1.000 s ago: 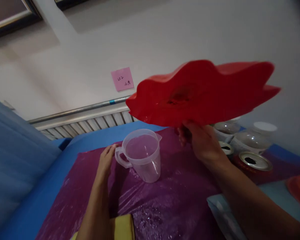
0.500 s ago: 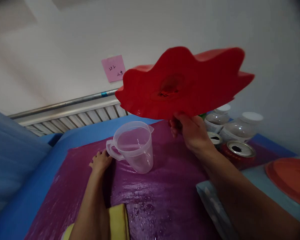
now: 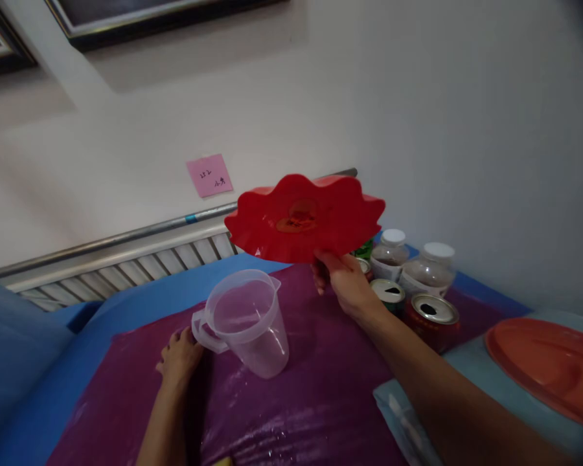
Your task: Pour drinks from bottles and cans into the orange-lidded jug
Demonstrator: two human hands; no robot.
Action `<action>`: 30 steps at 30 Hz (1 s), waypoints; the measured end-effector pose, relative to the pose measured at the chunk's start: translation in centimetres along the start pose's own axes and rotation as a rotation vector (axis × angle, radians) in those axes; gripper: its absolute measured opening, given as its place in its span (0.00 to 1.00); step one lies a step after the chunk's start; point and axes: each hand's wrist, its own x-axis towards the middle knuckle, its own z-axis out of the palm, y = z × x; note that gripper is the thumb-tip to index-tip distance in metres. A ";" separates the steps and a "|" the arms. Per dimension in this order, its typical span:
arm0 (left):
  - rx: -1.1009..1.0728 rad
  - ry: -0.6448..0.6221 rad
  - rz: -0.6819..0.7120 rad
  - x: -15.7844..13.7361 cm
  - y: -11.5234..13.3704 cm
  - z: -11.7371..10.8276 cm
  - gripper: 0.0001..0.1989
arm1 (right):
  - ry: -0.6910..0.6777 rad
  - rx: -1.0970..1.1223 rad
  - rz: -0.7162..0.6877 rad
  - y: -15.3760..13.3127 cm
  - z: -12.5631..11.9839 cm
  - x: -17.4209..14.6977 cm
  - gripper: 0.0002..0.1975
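My right hand [image 3: 344, 278] pinches the near rim of a red wavy-edged plate [image 3: 315, 226], held up off the table with a printed mark in its middle. On the wet purple sheet [image 3: 330, 388] a clear plastic measuring jug [image 3: 252, 330] stands, its spout to the right and its handle to the left. My left hand [image 3: 179, 353] rests on the sheet beside that handle, fingers spread; whether the fingertips touch the handle I cannot tell. At the bottom edge only a corner of a yellow cloth or sponge [image 3: 223, 461] shows.
On the right stand drink cans [image 3: 434, 314] and white-lidded jars [image 3: 430, 268]. Closer to me lie an orange-red lid or dish [image 3: 548, 362] and a folded light-blue cloth [image 3: 403, 414]. Behind the blue surface [image 3: 175, 285] are a radiator [image 3: 140, 272] and a wall with a pink note [image 3: 210, 175].
The red plate in my right hand has moved away from me and lower. My view has tilted up, showing picture frames above and less of the yellow item. The left hand stays by the jug.
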 end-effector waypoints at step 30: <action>-1.202 -0.205 0.191 -4.6 7.4 -5.1 0.18 | -0.086 0.148 0.376 -0.5 0.1 -0.4 0.16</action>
